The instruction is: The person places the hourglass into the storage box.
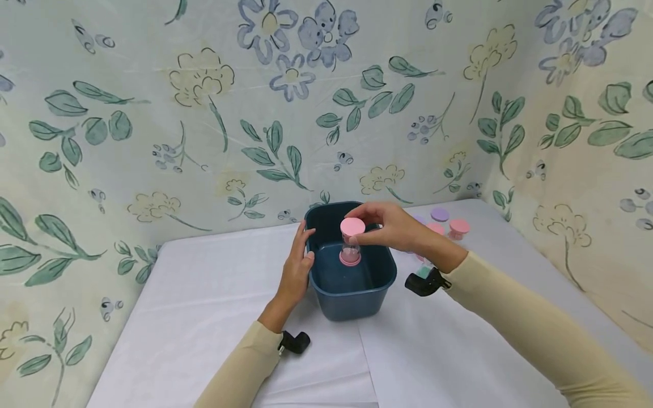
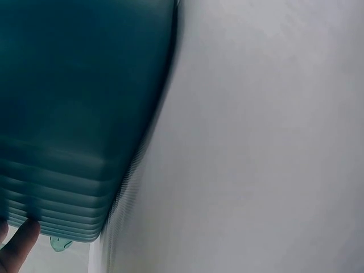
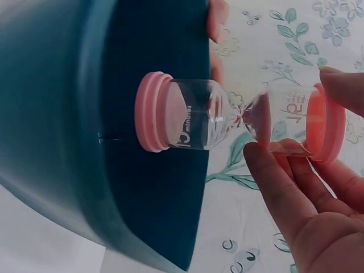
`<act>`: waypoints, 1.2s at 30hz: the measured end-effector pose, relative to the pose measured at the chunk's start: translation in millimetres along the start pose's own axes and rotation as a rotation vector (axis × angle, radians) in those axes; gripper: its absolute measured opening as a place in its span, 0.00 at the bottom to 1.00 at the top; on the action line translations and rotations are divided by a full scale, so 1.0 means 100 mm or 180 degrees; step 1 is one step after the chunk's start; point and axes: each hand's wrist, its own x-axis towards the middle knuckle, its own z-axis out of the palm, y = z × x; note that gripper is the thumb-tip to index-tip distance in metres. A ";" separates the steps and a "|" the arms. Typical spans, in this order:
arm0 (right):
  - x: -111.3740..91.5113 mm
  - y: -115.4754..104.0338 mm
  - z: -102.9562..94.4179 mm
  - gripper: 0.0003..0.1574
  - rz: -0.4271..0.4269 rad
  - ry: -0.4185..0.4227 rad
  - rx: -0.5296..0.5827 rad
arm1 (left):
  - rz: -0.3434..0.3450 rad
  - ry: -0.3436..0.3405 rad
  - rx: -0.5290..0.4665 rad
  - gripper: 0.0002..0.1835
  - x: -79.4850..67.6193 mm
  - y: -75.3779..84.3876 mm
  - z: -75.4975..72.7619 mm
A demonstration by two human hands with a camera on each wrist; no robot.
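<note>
An hourglass (image 3: 216,116) with pink end caps and "15 minutes" printed on its glass is in my right hand (image 1: 390,229). The thumb and fingers pinch it by its top end. Its lower cap hangs inside the mouth of a deep blue-green plastic bin (image 1: 352,303). Pink sand shows in both bulbs in the right wrist view. My left hand (image 1: 296,266) rests against the bin's left side, fingers extended along the wall and rim. In the left wrist view, fingertips (image 2: 27,233) touch the ridged outer wall.
Several more pieces with round pink and purple caps, including a pink one (image 1: 459,228) and a purple one (image 1: 440,215), stand right of the bin, partly behind my right arm. A white cloth (image 1: 214,317) covers the table. A floral curtain (image 1: 285,124) rises behind it.
</note>
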 end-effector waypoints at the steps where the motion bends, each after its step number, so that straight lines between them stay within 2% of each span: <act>1: 0.01 0.01 0.02 0.30 -0.0010 -0.0018 0.0001 | -0.0002 0.0001 -0.0003 0.31 0.00 0.00 0.00; 17: 0.02 0.12 0.31 0.26 -0.0067 -0.0252 0.0239 | -0.0087 -0.0048 -0.0028 0.28 -0.01 -0.02 0.01; 28: 0.04 0.24 0.48 0.25 0.0082 -0.0308 0.0085 | -0.0023 -0.0015 -0.0053 0.28 -0.01 -0.01 0.00; 36: 0.06 0.31 0.59 0.25 0.0057 -0.0376 -0.0138 | -0.0024 -0.0017 -0.0105 0.28 0.00 -0.01 0.00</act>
